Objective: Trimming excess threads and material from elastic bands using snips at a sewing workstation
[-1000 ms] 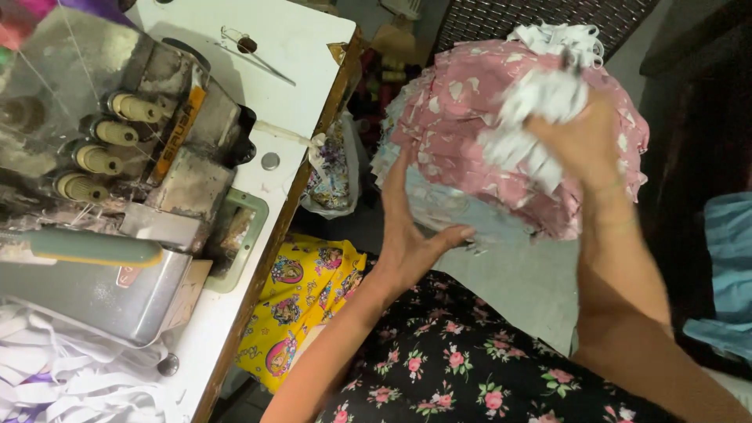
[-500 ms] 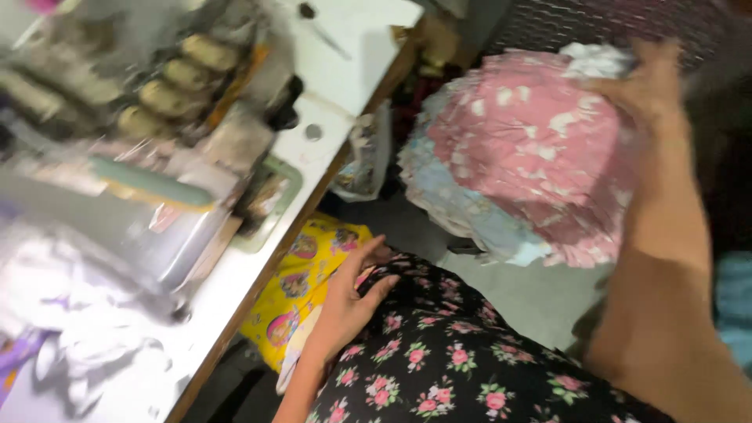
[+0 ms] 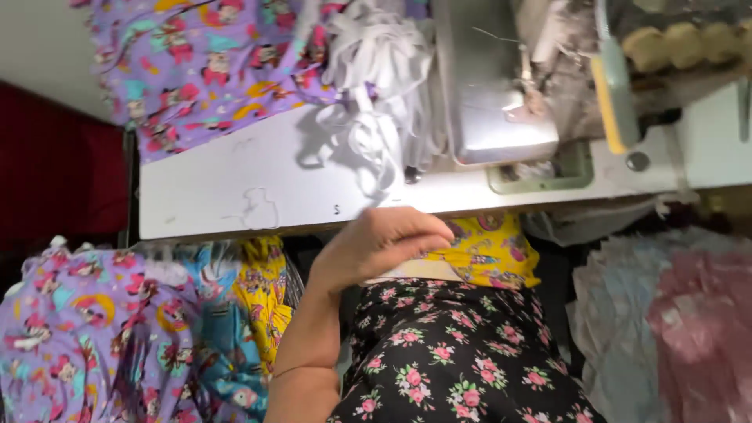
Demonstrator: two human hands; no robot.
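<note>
Yellow fabric (image 3: 486,254) lies under the worktop (image 3: 235,196) edge, beside the left hand (image 3: 376,247), loosely curled, holding nothing.

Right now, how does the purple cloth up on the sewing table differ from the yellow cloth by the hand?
The purple cloth lies spread on the white table; the yellow cloth hangs below the table's edge. The purple one looks larger and untouched, while the left hand rests against the yellow one. Both carry colourful cartoon prints.
</note>
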